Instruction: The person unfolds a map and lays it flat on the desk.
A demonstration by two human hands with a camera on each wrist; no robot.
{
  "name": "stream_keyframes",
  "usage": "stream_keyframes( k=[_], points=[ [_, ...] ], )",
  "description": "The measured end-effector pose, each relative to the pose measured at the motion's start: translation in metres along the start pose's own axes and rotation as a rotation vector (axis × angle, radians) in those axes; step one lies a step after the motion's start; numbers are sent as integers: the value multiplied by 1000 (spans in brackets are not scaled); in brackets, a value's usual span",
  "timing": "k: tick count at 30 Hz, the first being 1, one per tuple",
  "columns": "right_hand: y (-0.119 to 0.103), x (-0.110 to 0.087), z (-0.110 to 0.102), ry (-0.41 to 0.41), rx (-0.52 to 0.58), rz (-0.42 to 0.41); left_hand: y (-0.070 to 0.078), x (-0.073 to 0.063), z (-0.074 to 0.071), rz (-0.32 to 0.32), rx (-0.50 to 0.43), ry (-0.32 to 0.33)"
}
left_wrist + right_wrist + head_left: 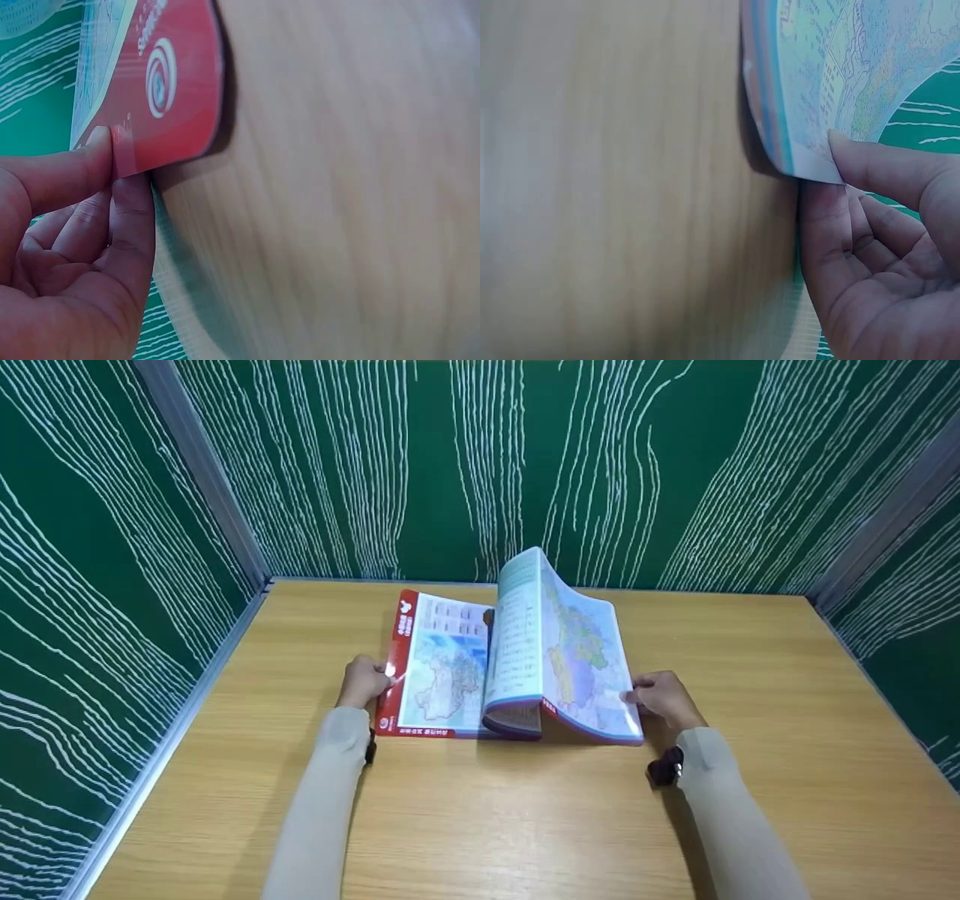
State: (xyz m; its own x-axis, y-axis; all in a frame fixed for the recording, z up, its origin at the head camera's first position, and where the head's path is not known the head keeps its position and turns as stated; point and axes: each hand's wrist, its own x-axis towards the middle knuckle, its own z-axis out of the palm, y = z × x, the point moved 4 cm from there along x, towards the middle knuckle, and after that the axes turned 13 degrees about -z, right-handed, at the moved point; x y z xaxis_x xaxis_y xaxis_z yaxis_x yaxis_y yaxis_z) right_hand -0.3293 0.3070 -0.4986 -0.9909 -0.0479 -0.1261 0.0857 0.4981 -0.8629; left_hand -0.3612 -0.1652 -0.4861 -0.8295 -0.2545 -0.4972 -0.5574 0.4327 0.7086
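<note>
A thin map book (444, 682) with a red left border and glossy pages lies spread on the wooden table. My left hand (363, 681) pinches its red left edge between thumb and fingers, close to a corner with a white spiral logo in the left wrist view. At the other side, my right hand (664, 697) pinches the outer edge of a page with a coloured map (581, 649). That page slopes up toward the middle, where a bundle of leaves (517, 637) stands raised and curled over. In the right wrist view, the right thumb (885, 165) presses on the page's face.
The wooden table (480, 817) runs back to a green panel with white wavy lines (427, 472). Similar panels stand on the left and right, with grey posts (202, 465) at the corners. Dark wrist devices (666, 769) sit at both sleeves.
</note>
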Motion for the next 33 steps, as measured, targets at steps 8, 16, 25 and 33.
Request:
stream_keyframes(
  k=[8,16,25,33],
  points=[
    [1,-2,-4,10,-7,-6,-2,1,-2,-45,-37,-26],
    [1,-3,-7,4,-17,14,-2,0,-5,-23,2,-4],
    [0,-6,-10,-13,3,-33,-3,1,-10,-9,-12,-5],
    [1,-7,-13,-39,4,-40,-8,4,-12,-7,-22,2]
  ],
)
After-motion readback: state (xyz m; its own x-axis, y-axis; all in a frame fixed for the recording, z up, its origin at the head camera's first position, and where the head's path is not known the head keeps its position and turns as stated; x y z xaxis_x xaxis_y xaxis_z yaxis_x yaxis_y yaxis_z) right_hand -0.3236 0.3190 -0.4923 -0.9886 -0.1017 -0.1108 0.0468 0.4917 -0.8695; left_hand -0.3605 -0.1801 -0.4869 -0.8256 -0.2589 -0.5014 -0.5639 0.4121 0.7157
